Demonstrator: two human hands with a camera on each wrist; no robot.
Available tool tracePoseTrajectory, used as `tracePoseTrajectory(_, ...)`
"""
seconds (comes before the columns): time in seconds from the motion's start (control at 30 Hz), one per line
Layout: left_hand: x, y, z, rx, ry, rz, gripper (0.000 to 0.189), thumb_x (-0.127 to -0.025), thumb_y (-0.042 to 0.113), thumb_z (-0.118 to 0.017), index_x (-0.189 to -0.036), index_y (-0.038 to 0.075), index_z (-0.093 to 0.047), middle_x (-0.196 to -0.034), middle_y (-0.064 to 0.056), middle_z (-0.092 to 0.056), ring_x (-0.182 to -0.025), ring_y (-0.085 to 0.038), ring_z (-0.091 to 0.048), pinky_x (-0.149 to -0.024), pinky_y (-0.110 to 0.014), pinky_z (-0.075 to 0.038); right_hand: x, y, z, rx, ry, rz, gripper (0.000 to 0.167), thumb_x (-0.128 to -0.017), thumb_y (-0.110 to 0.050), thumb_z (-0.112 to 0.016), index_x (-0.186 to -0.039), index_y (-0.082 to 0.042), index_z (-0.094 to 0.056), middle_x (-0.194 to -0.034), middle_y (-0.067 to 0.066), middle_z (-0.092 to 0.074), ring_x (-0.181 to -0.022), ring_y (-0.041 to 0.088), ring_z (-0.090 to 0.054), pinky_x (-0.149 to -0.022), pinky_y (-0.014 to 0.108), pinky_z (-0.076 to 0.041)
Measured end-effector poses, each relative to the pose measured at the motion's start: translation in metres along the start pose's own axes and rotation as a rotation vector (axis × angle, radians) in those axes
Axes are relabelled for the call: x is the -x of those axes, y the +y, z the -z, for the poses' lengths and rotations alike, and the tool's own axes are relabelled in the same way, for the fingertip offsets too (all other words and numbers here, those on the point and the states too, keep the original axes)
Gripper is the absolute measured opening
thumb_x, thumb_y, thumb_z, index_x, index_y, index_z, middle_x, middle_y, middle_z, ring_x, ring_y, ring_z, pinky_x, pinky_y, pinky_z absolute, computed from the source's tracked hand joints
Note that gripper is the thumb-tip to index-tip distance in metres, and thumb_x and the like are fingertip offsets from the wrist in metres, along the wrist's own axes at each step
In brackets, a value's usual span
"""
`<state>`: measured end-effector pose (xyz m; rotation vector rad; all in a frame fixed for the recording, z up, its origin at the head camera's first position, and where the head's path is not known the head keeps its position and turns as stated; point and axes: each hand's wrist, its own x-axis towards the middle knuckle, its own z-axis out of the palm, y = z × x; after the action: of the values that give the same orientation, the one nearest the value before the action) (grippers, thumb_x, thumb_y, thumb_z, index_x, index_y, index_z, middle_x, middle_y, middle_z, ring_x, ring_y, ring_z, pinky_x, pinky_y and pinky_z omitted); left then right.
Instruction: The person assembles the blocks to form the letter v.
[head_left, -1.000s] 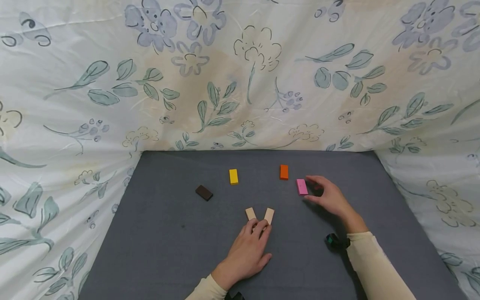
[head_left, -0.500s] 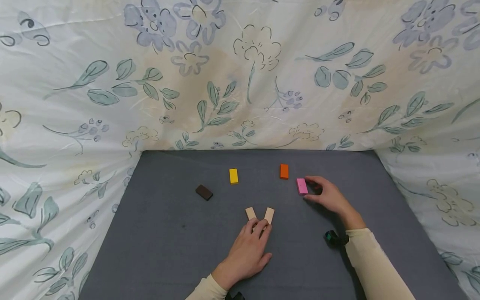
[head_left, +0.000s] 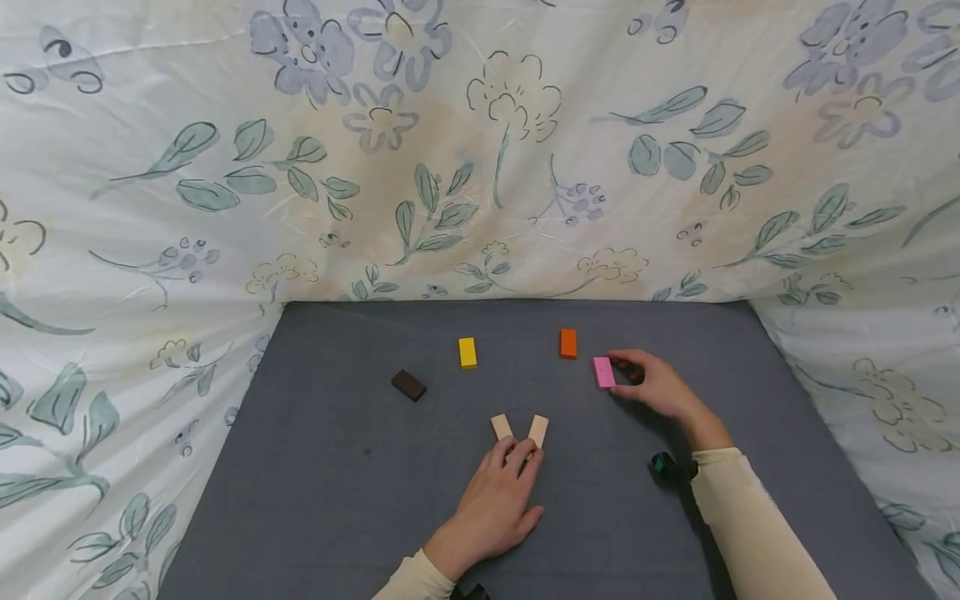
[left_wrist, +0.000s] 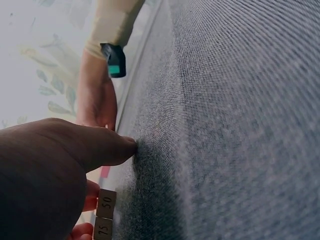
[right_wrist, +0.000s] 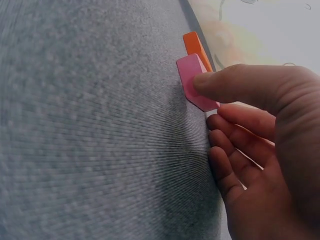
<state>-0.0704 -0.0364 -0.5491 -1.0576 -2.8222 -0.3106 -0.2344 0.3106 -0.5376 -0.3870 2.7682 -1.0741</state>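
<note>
The left hand (head_left: pixel 491 504) lies palm down, fingers (head_left: pixel 531 473) slightly bent and thumb (head_left: pixel 528 521) held apart. The right hand (head_left: pixel 667 390), on an inward-slanting arm (head_left: pixel 757 533), lies farther forward, thumb and index finger (head_left: pixel 633 357) curved with a gap between.

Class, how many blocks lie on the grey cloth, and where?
6: dark brown block at left, yellow and orange toward the back, pink touched by the right hand, two pale ones partly covered by the left hand. More could hide beneath it.
</note>
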Motion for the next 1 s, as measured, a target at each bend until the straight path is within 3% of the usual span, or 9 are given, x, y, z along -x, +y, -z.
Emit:
tracePoseTrajectory(0.3,0.000,0.000,0.001,-0.005,-0.013,0.009,0.073,-0.096,0.049,-0.082,-0.153,0.010,-0.057,-0.152,-0.007,-0.049,-0.137,-0.028,-0.046,-0.110,-0.045,-0.047,-0.001,-0.002,0.001,0.001,-0.013,-0.002,0.063,-0.096,-0.022,-0.084,-0.151,-0.006,-0.061,-0.142,0.023,-0.061,-0.117,0.042,-0.059,-0.103,0.064,-0.049)
tracePoseTrajectory(0.63,0.001,0.000,0.001,-0.014,-0.029,0.010,0.074,-0.097,0.050,-0.081,-0.155,0.010,-0.056,-0.155,-0.007,-0.048,-0.138,-0.028,-0.046,-0.111,-0.045,-0.047,0.002,0.003,-0.005,0.000,0.024,-0.047,0.063,-0.096,-0.024,-0.084,-0.152,-0.008,-0.061,-0.145,0.023,-0.060,-0.122,0.043,-0.058,-0.106,0.066,-0.046)
tracePoseTrajectory(1.0,0.002,0.002,0.004,-0.010,-0.063,0.015,0.075,-0.099,0.050,-0.078,-0.158,0.010,-0.054,-0.156,-0.006,-0.046,-0.137,-0.026,-0.046,-0.113,-0.044,-0.045,0.003,0.006,-0.010,-0.010,0.090,-0.033,0.060,-0.094,-0.026,-0.087,-0.146,-0.006,-0.065,-0.134,0.021,-0.067,-0.115,0.040,-0.061,-0.100,0.061,-0.049)
